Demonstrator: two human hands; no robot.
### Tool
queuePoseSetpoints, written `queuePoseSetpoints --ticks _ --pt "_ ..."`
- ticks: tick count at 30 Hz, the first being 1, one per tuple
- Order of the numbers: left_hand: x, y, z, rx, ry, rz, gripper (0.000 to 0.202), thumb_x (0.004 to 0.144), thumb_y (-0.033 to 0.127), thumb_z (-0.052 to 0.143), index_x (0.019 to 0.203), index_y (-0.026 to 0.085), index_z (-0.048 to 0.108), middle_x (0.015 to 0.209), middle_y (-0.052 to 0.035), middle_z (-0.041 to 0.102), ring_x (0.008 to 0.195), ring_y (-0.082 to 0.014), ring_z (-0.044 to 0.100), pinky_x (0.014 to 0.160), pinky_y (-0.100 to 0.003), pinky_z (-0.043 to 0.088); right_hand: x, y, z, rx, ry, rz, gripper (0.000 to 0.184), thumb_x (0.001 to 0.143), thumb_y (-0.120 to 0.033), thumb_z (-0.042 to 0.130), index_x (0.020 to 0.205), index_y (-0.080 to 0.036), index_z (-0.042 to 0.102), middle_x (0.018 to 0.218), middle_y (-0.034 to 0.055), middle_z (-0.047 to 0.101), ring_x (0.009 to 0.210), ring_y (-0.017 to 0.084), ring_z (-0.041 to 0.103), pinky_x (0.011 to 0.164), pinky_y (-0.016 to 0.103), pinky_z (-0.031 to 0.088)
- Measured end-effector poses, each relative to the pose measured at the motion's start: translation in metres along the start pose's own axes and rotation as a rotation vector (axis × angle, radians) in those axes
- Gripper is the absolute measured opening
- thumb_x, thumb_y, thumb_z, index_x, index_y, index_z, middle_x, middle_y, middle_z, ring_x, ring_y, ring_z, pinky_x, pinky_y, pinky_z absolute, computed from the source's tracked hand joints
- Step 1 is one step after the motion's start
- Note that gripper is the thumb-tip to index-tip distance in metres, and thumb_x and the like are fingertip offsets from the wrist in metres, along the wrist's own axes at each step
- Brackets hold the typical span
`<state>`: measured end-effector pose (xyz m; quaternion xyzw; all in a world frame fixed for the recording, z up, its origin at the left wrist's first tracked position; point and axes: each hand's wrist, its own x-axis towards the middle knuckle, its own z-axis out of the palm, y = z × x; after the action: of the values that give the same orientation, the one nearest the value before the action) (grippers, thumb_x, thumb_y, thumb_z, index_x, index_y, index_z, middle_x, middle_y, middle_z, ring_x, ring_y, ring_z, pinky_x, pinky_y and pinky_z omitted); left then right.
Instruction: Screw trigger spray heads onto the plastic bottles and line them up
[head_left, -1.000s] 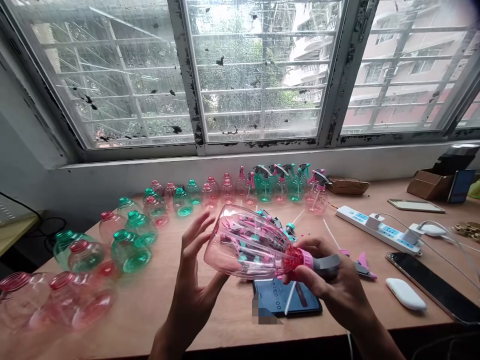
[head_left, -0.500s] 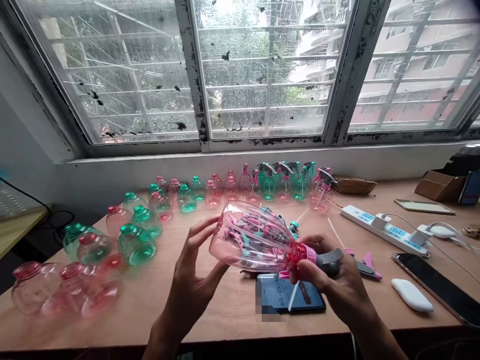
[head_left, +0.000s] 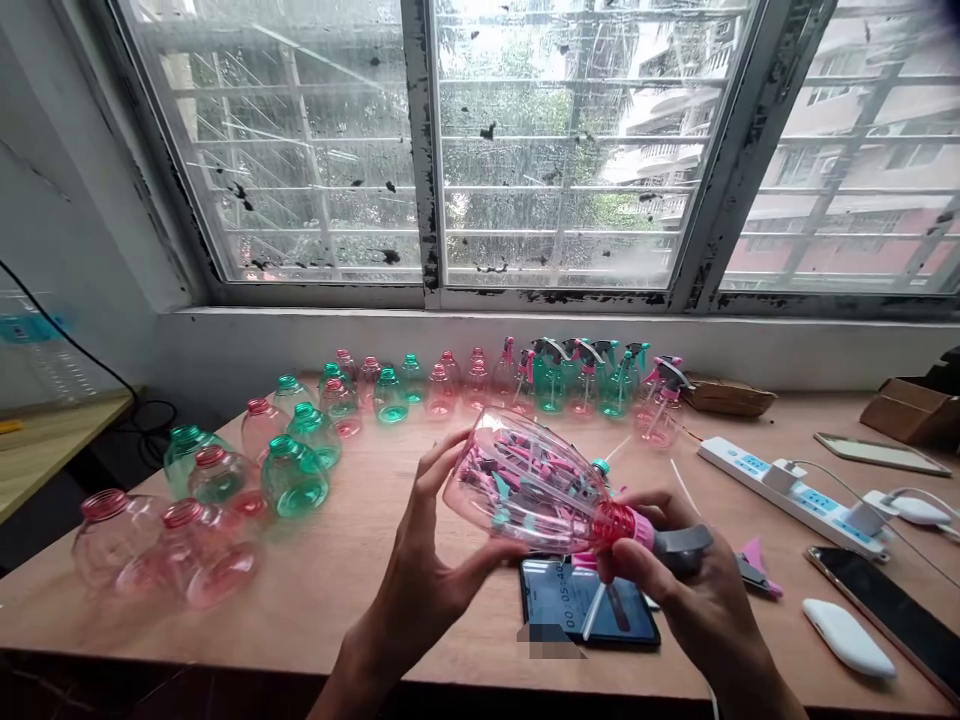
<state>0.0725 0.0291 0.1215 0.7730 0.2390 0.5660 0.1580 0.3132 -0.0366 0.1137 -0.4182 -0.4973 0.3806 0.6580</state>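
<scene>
A clear pink spray bottle (head_left: 491,515) lies nearly sideways in the air, its base to the left and its neck to the right. Around its base end, my left hand (head_left: 420,570) grips it, thumb underneath and fingers on the far side. My right hand (head_left: 697,600) pinches the pink collar (head_left: 640,530) of the grey-and-pink trigger sprayer (head_left: 682,548) at the red threaded neck. Whether the collar is fully seated cannot be made out. Through the bottle's wall shows a pile of pink, green and grey sprayer heads on the table.
Below the bottle lies a phone with a timer (head_left: 551,600), a white tube above it. Open pink and green bottles (head_left: 296,480) stand at left; bottles with sprayers (head_left: 551,385) line the back. A power strip (head_left: 787,495), white case (head_left: 847,637) and dark phone (head_left: 892,610) are right.
My left hand has closed further round the bottle's base, its thumb now farther along the underside. The right hand keeps its hold at the neck. The whole view has shifted somewhat.
</scene>
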Motion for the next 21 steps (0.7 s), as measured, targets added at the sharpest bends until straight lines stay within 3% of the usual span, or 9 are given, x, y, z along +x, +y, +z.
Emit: queuePoseSetpoints --ticks 2,4,6,11,13,17,19,21 --pt "-0.002 0.001 -0.004 -0.107 -0.023 -0.053 0.092 0.082 0.043 0.094 0.158 0.036 0.043 0.170 -0.0121 0.047 0.161 -0.0331 0.043 0.134 -0.053 0.039 -0.001 -0.001 0.001 -0.075 0.038 -0.065 0.028 0.081 -0.030 0.093 0.100 -0.025 0.072 0.076 -0.0006 0.079 0.060 0.016 0.069 0.053 0.021 0.054" --pt "-0.002 0.001 -0.008 -0.218 -0.008 -0.081 0.073 0.085 0.047 0.090 0.147 0.036 0.053 0.170 -0.0100 0.049 0.161 -0.0306 0.045 0.132 -0.048 0.043 -0.002 -0.001 0.001 -0.135 0.062 -0.107 0.029 0.077 -0.024 0.094 0.098 -0.025 0.074 0.081 0.0002 0.081 0.062 0.015 0.069 0.055 0.021 0.055" --pt "0.001 0.001 -0.012 -0.279 -0.002 -0.059 0.060 0.090 0.043 0.086 0.141 0.036 0.057 0.170 -0.0072 0.050 0.160 -0.0268 0.046 0.129 -0.043 0.047 -0.003 -0.002 -0.001 -0.114 0.041 -0.080 0.029 0.078 -0.028 0.095 0.098 -0.025 0.074 0.075 -0.0005 0.079 0.059 0.015 0.068 0.052 0.020 0.053" --pt "0.008 -0.001 -0.018 -0.096 -0.011 0.154 0.067 0.096 0.022 0.081 0.154 0.040 0.053 0.168 -0.0038 0.051 0.159 -0.0219 0.045 0.128 -0.040 0.047 0.000 -0.001 -0.005 0.051 -0.071 0.040 0.032 0.088 -0.049 0.088 0.102 -0.025 0.071 0.062 -0.0019 0.075 0.052 0.015 0.063 0.040 0.018 0.041" --pt "0.007 -0.001 -0.019 -0.040 -0.024 0.163 0.071 0.097 0.019 0.080 0.158 0.040 0.049 0.163 -0.0052 0.056 0.156 -0.0229 0.050 0.130 -0.044 0.045 0.000 -0.001 -0.005 0.034 -0.060 0.023 0.031 0.088 -0.047 0.088 0.102 -0.025 0.071 0.065 -0.0016 0.075 0.053 0.015 0.064 0.041 0.018 0.042" --pt "0.000 -0.002 -0.020 -0.029 -0.039 0.014 0.079 0.086 0.039 0.091 0.154 0.036 0.050 0.167 -0.0098 0.054 0.161 -0.0340 0.044 0.138 -0.061 0.026 -0.002 -0.002 -0.001 -0.068 -0.014 -0.077 0.027 0.083 -0.033 0.094 0.100 -0.024 0.074 0.076 -0.0009 0.079 0.053 0.012 0.064 0.048 0.020 0.050" --pt "-0.001 -0.002 -0.020 -0.059 -0.013 -0.043 0.068 0.090 0.040 0.087 0.149 0.036 0.054 0.168 -0.0100 0.053 0.161 -0.0350 0.044 0.134 -0.061 0.035 -0.002 -0.004 0.001 -0.030 -0.037 -0.067 0.026 0.085 -0.034 0.093 0.099 -0.023 0.075 0.074 -0.0004 0.079 0.053 0.012 0.066 0.049 0.020 0.051" --pt "0.000 -0.001 -0.020 -0.049 -0.003 -0.013 0.065 0.093 0.033 0.085 0.150 0.036 0.055 0.168 -0.0090 0.051 0.159 -0.0327 0.046 0.130 -0.055 0.044 0.000 -0.006 0.002 0.086 -0.057 -0.002 0.028 0.087 -0.041 0.092 0.098 -0.022 0.074 0.070 -0.0003 0.078 0.057 0.015 0.071 0.054 0.022 0.056"
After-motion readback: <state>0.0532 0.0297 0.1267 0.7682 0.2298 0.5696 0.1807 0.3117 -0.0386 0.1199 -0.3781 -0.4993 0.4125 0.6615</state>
